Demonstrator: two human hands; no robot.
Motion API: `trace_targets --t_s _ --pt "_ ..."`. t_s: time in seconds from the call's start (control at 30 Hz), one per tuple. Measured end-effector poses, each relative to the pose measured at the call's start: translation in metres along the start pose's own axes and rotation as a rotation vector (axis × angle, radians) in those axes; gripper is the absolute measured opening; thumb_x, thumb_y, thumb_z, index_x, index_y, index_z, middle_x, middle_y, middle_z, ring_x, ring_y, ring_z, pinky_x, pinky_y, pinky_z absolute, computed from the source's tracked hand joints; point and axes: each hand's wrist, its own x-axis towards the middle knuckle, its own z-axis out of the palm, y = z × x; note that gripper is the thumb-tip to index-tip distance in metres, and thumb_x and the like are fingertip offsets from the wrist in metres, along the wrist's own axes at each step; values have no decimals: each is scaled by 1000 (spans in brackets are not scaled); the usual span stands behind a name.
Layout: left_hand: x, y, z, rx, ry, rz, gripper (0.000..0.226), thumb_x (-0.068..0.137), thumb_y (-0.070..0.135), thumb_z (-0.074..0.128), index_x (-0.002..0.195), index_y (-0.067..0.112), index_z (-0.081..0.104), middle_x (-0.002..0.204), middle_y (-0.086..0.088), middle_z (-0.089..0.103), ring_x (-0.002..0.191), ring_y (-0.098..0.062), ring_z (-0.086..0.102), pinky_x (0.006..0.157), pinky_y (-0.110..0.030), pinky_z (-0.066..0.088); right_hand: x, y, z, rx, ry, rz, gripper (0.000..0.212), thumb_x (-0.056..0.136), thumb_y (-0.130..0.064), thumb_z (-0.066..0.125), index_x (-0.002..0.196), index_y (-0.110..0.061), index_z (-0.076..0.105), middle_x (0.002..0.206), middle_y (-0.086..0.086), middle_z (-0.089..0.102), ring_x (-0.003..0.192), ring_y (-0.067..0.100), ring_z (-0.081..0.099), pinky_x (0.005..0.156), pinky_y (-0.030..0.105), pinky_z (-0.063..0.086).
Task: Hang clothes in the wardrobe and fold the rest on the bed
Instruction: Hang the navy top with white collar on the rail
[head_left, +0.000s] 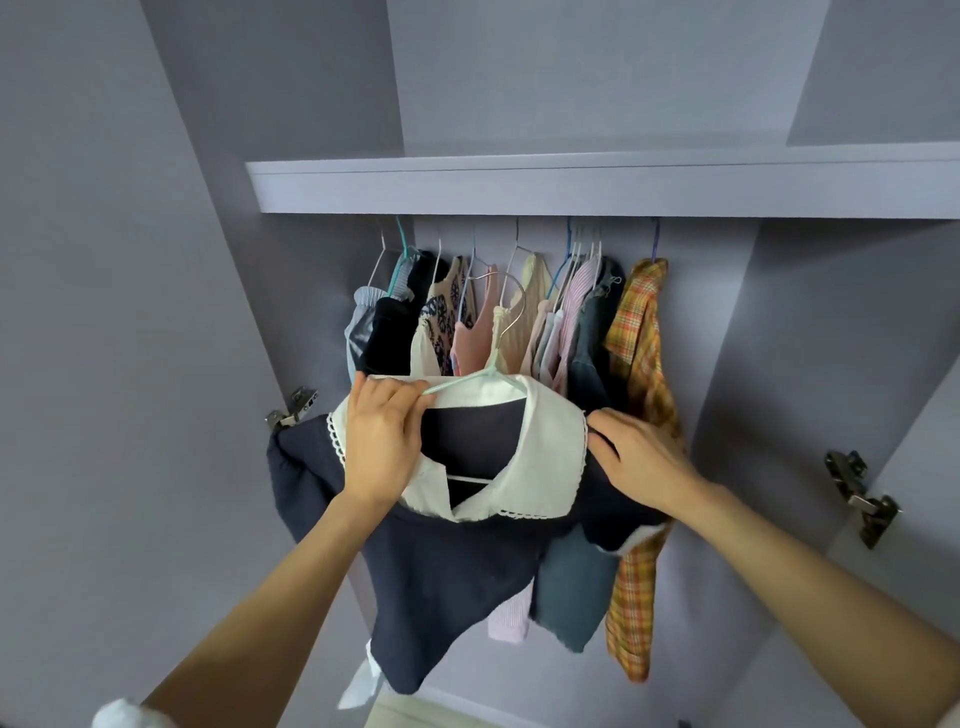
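Navy top (447, 582) with a broad white lace-edged collar (550, 457) filled the middle of my view, draped on a pale mint hanger (467, 385) and held up in front of the open wardrobe (156, 260), below the row of hung clothes (519, 322); its body sagged down and to the left, one sleeve bunched near the left door hinge (292, 408); I saw the left hand (382, 441) gripping the hanger's left arm together with the collar edge, fingers curled over the top; the right hand (641, 462) pinched the dark fabric at the top's right shoulder, just beside the collar. Behind it the wardrobe was lilac-grey throughout, with a thick shelf (571, 187) across the top and the hanger hooks vanishing under its front edge; the hung garments were packed close, a yellow plaid shirt (641, 415) at the right end, a denim piece (587, 353) beside it, pinks and creams in the middle, dark items at the left. Bare wall showed to the right of the plaid shirt; a second hinge (860, 493) sat on the right door.
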Motion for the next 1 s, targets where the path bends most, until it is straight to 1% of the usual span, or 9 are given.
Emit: trace_targets --t_s 0.13,0.23,0.33,0.43,0.53,0.63,0.77,0.9,1.0 --pt "-5 10 17 -41 -59 7 33 93 24 44 90 3 70 81 -7 64 75 -30 56 79 -34 41 -16 2 -10 -72 -163 36 22 93 -26 44 75 -15 48 63 -8 46 55 11 43 54 32 35" --pt "-6 23 38 -108 -98 -33 34 93 22 41 93 3 70 86 -9 65 75 -33 56 78 -37 43 -41 15 -17 -157 -327 146 28 96 -42 40 76 -23 43 68 -4 51 66 18 51 62 36 41" --pt "-2 33 61 -117 -137 -70 27 91 16 48 95 1 70 84 -15 65 73 -38 58 74 -43 50 -77 35 -24 -105 -288 326 36 91 -56 32 90 -23 47 80 -1 56 82 24 57 70 37 42" --pt "-1 43 77 -52 -161 4 19 84 8 55 92 3 72 75 -13 65 66 -36 58 70 -43 50 -103 49 -32 -83 -156 477 35 99 -37 37 127 -20 49 117 4 61 109 26 56 86 34 42" --pt "0 51 90 -69 -164 58 19 82 6 56 93 2 72 67 -12 62 65 -35 57 69 -47 50 -113 57 -39 -130 -44 546 33 99 -27 34 122 -15 55 113 10 63 106 29 58 83 33 42" --pt "1 55 96 -114 -190 49 19 83 2 57 96 0 71 69 -16 61 68 -38 57 66 -46 50 -119 64 -45 -116 41 602 53 87 -40 24 112 -10 60 102 14 67 96 32 62 75 34 44" --pt "4 51 91 -156 -163 10 19 80 -9 63 97 -4 70 70 -18 59 70 -38 56 64 -44 51 -120 69 -45 -216 74 767 27 92 -13 41 118 -13 50 103 12 63 94 33 60 72 33 41" --pt "7 45 82 -161 -135 1 19 82 -8 61 100 -5 69 72 -17 58 73 -38 55 68 -42 49 -115 76 -43 -301 -147 870 21 91 -9 39 108 -18 49 111 13 60 102 33 58 75 33 40" --pt "10 39 74 -145 -121 -54 20 84 -8 59 102 -6 68 78 -21 61 77 -41 54 72 -44 48 -114 78 -40 -199 -140 895 41 89 -8 43 126 -24 49 129 7 53 117 29 52 89 34 42"
